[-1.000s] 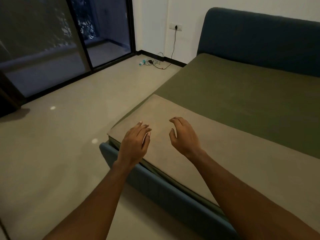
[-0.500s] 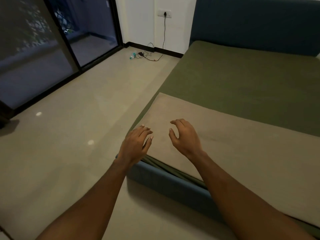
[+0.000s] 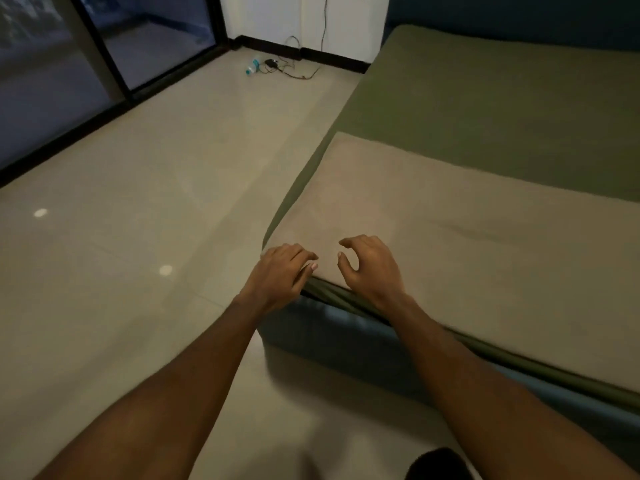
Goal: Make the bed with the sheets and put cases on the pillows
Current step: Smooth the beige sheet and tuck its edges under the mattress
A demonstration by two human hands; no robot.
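Head view: corner of beige sheet [image 3: 450,244] under loosely curled, empty fingers [image 3: 297,251] of left hand [image 3: 277,276] and right hand [image 3: 372,268]

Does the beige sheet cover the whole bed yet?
No, partly spread: beige sheet covers the near end; green sheet beyond lies bare.

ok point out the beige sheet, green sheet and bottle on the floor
beige sheet [image 3: 467,258], head view, its flat top
green sheet [image 3: 502,109], head view, its bare far half
bottle [image 3: 252,66], head view, its body

Both forearms reach forward, palms down. The left hand [image 3: 280,275] has its fingers half-curled, thumb alongside. The right hand [image 3: 372,268] is arched loosely, thumb spread.
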